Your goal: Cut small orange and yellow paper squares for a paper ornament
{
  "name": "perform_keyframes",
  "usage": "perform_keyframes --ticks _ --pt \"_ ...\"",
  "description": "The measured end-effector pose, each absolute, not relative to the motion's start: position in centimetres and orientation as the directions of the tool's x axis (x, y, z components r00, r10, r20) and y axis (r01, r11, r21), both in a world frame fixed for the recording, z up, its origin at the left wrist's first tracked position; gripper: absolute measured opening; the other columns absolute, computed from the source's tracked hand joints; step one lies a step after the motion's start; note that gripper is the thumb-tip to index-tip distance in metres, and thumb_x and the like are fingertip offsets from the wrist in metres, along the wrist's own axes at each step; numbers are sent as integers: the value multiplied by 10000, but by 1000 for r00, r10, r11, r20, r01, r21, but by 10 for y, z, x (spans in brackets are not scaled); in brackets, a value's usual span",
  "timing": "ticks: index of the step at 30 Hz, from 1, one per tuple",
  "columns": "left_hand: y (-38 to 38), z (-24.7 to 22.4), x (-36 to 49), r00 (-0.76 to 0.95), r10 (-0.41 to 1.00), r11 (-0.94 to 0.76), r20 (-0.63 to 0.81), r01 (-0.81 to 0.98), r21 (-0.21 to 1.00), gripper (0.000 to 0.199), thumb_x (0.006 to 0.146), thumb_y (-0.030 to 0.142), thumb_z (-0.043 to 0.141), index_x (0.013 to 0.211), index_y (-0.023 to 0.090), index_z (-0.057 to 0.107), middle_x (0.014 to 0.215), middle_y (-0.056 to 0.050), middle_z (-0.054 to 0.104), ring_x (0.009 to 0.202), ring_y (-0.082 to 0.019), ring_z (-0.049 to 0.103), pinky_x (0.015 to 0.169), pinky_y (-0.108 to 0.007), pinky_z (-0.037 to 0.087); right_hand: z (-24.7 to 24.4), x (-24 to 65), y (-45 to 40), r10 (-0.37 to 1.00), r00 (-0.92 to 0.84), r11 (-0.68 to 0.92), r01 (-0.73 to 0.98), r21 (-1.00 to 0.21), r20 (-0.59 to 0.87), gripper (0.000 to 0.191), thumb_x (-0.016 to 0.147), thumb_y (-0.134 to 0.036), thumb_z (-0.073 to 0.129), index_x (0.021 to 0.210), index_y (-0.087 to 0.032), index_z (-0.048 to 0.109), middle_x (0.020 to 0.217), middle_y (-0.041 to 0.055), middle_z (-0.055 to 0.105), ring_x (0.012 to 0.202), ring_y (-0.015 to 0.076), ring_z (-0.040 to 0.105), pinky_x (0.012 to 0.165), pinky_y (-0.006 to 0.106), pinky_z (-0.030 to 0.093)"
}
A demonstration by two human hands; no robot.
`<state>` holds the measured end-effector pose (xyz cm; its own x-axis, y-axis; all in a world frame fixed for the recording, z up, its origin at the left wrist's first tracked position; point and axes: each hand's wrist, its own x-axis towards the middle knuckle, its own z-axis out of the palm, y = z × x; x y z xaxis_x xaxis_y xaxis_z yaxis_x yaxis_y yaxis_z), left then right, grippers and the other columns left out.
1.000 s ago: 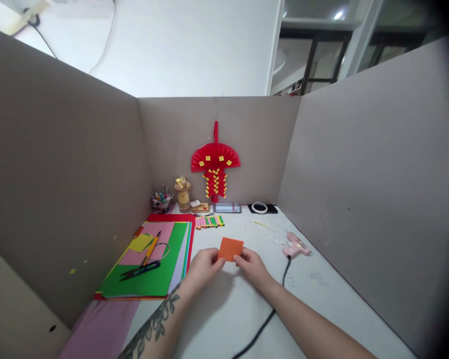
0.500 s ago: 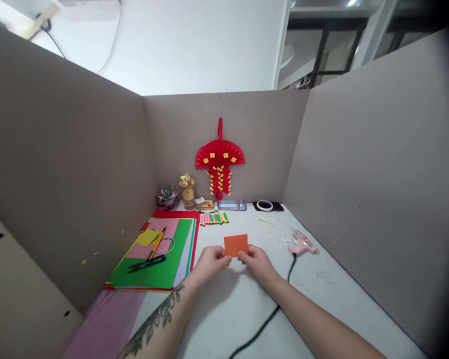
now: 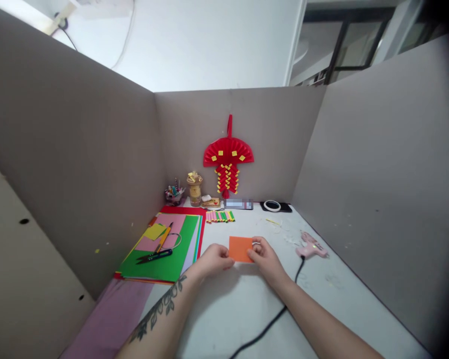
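From where I stand, the person's right hand pinches the right edge of an orange paper square between thumb and fingers, while the left hand curls its fingers at the lower left corner, though I can't tell whether they grip it. The square sits between both sets of fingers, above the desk. Beyond the fingertips lies a row of coloured paper tubes, with a pink glue gun right of the right fingers and black snips on a green sheet left of the left ones.
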<state>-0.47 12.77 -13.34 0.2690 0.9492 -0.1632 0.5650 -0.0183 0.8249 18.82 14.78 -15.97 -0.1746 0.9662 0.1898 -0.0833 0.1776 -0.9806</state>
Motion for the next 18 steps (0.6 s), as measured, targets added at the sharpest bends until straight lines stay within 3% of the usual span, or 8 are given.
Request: perform_keyframes --ticks 2,4,6,8,9,12,14,18 --pt "126 -130 -9 252 956 -66 -148 678 732 245 722 384 521 709 153 601 610 -4 573 521 -128 489 481 -236 308 -169 191 150 983 -126 135 -19 -991 136 349 708 -362 594 982 -210 440 558 -84 429 500 114 448 521 238 368" --pt "124 -125 -14 146 989 -100 -24 777 621 278 730 390 538 869 165 622 763 -36 630 674 -168 563 570 -251 365 -178 194 158 990 -96 121 153 -981 107 369 698 -345 576 1011 -206 438 604 -61 479 540 139 497 544 267 402" --pt "122 -119 -16 40 994 -88 100 839 537 352 749 372 536 1040 177 576 926 -63 633 818 -192 581 672 -267 394 -179 194 171 984 -69 180 377 -908 166 433 652 -310 599 1047 -193 465 801 22 577 723 189 573 664 324 452" --pt "122 -116 -14 52 991 -106 126 873 476 346 783 340 498 1083 176 553 1005 -83 612 881 -199 574 743 -282 404 -168 182 192 948 -96 308 532 -789 305 486 626 -281 623 1087 -188 498 1056 100 566 978 232 549 845 373 427" --pt "121 -117 -11 100 988 -142 117 885 443 319 792 324 486 1063 175 565 1017 -89 603 901 -206 568 771 -293 406 -158 170 204 921 -150 380 553 -742 360 483 642 -284 619 1102 -186 508 1114 112 550 1044 239 522 896 384 404" --pt "119 -122 3 312 946 -324 89 893 312 280 775 338 530 984 169 607 1041 -117 577 991 -259 524 848 -353 396 -128 112 252 845 -380 525 455 -719 376 497 676 -305 625 1142 -188 497 1056 81 586 969 211 561 861 364 431" --pt "115 -128 11 432 899 -433 69 860 271 334 745 390 589 995 168 610 1099 -131 557 1061 -294 484 887 -399 384 -116 62 289 874 -369 467 455 -758 317 529 654 -345 662 1128 -181 498 985 71 606 920 218 581 825 364 446" --pt "111 -136 15 529 848 -502 12 797 337 403 792 371 554 1150 187 560 1190 -136 542 1138 -302 441 948 -450 365 -119 -25 358 937 -127 347 463 -816 327 690 604 -363 688 1199 -143 418 1179 146 534 1105 260 508 925 364 396"
